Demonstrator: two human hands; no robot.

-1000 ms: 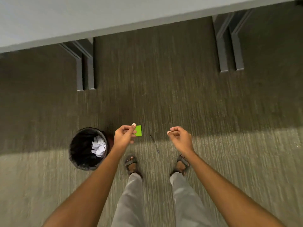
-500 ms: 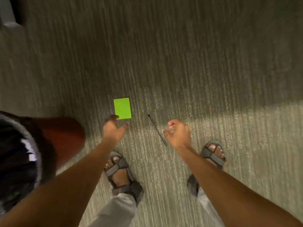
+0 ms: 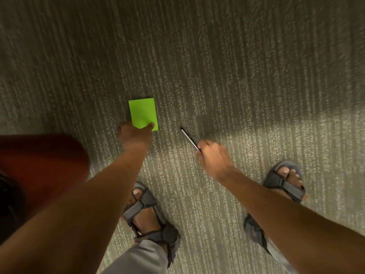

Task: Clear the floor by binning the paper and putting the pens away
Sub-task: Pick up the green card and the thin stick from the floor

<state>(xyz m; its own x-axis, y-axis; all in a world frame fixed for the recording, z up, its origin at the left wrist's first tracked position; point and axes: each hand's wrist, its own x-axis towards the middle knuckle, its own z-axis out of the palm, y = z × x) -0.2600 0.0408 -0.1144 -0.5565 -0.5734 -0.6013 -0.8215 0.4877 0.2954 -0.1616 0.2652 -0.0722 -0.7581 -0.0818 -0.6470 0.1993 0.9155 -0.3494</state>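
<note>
A bright green paper note [image 3: 142, 113] lies flat on the striped carpet. My left hand [image 3: 134, 133] reaches down to it, fingers spread, with one fingertip resting on the note's lower right corner and the thumb off its left side. A thin black pen [image 3: 189, 139] lies slanted to the right of the note. My right hand [image 3: 214, 157] is closed around the pen's near end, and the far tip points up and to the left.
A red-brown rounded object [image 3: 43, 165] and the dark edge of the black bin [image 3: 7, 204] are at the left border. My feet in grey sandals [image 3: 146, 216] stand just behind the hands on the carpet [image 3: 237, 76].
The view has dropped closer to the floor. My left hand moved forward onto the green note's lower edge. My right hand went down and closed on the pen's near end.
</note>
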